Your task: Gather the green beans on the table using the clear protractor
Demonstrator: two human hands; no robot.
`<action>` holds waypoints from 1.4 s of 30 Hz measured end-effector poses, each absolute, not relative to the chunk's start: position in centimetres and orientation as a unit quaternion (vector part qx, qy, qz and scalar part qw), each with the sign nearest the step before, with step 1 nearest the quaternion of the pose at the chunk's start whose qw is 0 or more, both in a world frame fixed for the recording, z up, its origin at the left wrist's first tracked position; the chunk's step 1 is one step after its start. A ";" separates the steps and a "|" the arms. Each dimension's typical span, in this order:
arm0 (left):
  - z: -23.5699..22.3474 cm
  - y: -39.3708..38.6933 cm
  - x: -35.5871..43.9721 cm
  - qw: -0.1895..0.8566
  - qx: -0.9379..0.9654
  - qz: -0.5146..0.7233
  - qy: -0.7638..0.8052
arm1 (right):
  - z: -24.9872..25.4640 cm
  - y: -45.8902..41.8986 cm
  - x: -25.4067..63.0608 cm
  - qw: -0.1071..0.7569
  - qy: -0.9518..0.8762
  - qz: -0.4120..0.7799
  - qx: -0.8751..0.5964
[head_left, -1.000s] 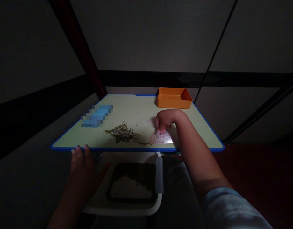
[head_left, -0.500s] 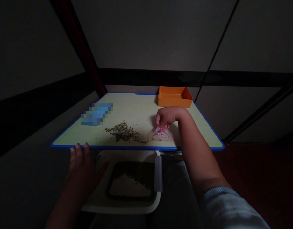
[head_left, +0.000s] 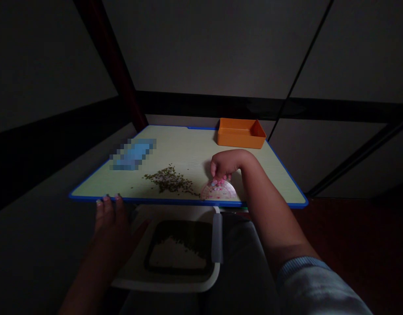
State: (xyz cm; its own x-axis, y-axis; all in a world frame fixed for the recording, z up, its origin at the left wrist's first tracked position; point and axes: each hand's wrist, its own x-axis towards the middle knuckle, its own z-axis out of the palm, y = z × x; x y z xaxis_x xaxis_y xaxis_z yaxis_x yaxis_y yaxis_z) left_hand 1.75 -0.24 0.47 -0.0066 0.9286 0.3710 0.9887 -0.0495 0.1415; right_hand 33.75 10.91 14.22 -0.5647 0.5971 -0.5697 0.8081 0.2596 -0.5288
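Note:
My right hand is closed on a clear protractor with pink markings, its straight edge low near the table's front rim. Left of the protractor, a loose heap of small dark green bits, like seeds or beans, lies on the pale table; a few touch the protractor's left corner. My left hand has its fingers stretched out, tips at the blue front rim and thumb apart. Below that rim, a white container with a grey clip sits over the lap, more dark green bits inside it.
An orange open box stands at the table's back right. A blurred blue flat item lies at the left edge. Behind the table is a grey panelled wall, with a dark red post on the left.
My right hand has moved slightly left and toward me with the protractor, which is now closer to the front rim and the heap. My left hand is almost unchanged.

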 end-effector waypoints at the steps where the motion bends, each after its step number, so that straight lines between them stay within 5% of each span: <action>1: 0.4 -0.2 1.7 0.084 -0.701 -0.188 -0.683 | 14.2 10.9 33.7 0.130 0.783 -0.415 0.446; 42: -0.6 -0.1 0.9 0.128 -0.716 -0.220 -0.650 | 14.3 10.8 33.8 0.103 0.804 -0.408 0.421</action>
State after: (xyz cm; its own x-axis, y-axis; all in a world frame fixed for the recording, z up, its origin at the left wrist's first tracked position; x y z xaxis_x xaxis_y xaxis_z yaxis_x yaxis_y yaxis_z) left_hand 0.92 -0.07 -0.57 0.0590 0.8745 0.4814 0.9872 -0.1227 0.1018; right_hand 33.76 10.82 14.33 -0.6247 0.5927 -0.5084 0.7603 0.3130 -0.5692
